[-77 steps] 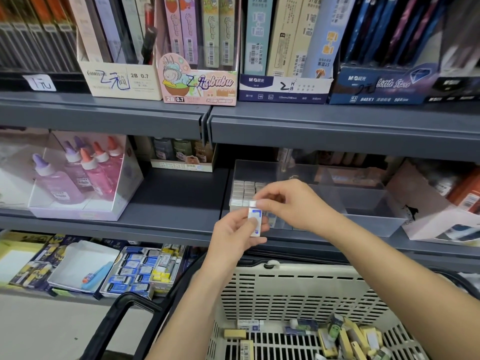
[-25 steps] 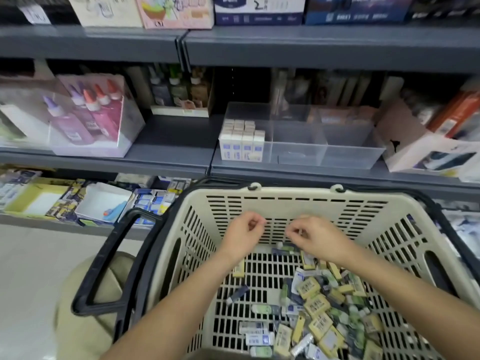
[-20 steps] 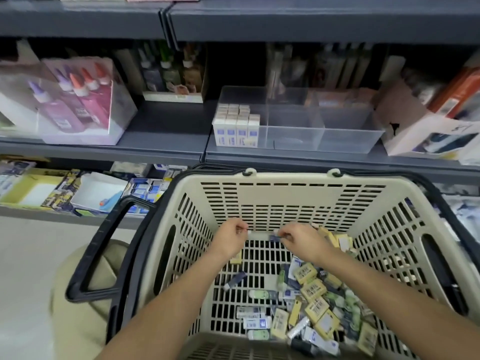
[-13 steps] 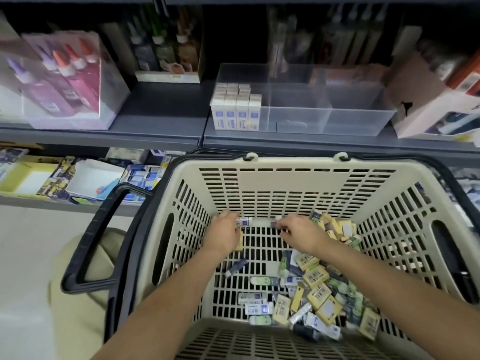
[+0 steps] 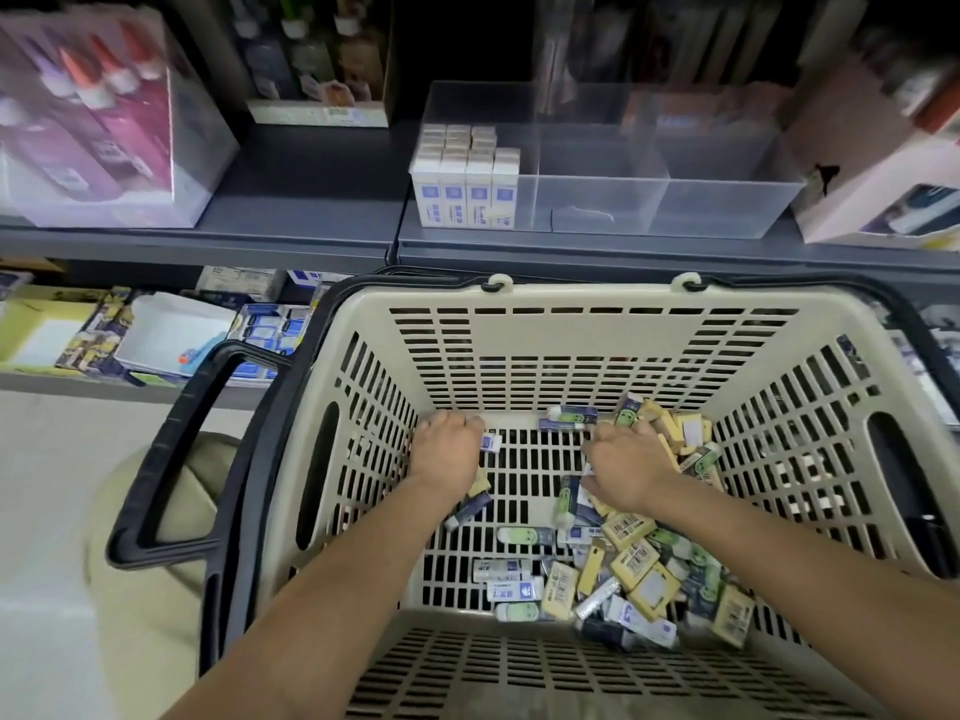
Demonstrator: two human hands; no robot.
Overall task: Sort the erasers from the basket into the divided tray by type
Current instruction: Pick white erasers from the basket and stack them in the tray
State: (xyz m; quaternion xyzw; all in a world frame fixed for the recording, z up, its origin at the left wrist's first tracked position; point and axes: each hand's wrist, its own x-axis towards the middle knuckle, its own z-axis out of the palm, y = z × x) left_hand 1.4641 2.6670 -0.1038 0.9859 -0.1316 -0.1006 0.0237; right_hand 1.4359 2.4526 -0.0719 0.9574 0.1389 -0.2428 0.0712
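Observation:
Both my hands are down inside the beige basket (image 5: 571, 345). My left hand (image 5: 449, 452) is closed around a small white-and-blue eraser (image 5: 491, 443) near the far left of the basket floor. My right hand (image 5: 623, 467) rests palm down on the eraser pile (image 5: 639, 563), its fingers spread over yellow and dark erasers; whether it grips one is hidden. On the shelf above stands the clear divided tray (image 5: 727, 207). Its left compartment holds rows of white-and-blue erasers (image 5: 465, 184); the other compartments look bare.
A black handle (image 5: 171, 459) hangs off the basket's left side. Pink glue bottles in a clear box (image 5: 104, 127) stand on the shelf to the left of the tray, a pink box (image 5: 883, 174) to its right. Stationery boxes (image 5: 156, 335) fill the lower shelf.
My view has tilted down towards the basket. Both hands went from the tray down to the basket floor; the left one now holds a white-and-blue eraser, the right moved onto the pile.

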